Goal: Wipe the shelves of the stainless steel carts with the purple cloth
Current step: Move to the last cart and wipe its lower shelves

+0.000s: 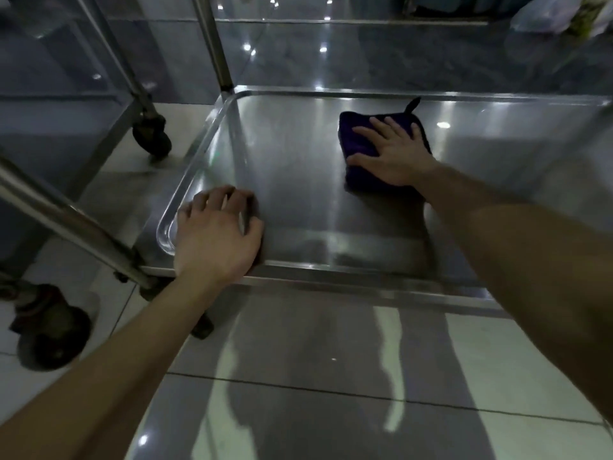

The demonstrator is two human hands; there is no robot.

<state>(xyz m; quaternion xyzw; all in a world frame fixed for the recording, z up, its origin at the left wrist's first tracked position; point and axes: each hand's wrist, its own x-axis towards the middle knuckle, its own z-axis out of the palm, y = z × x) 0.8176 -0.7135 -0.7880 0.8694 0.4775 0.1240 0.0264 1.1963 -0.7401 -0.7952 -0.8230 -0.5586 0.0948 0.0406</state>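
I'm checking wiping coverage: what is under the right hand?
The purple cloth, folded, lies under the right hand, flat on the shelf. The part of the shelf beneath the cloth is covered and cannot be seen.

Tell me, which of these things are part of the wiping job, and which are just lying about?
Part of the job: purple cloth; right hand pressing flat on it; steel cart shelf under it; left hand resting at the shelf's near corner.

Just lying about: black caster wheel at the left; pale plastic bag at the far right.
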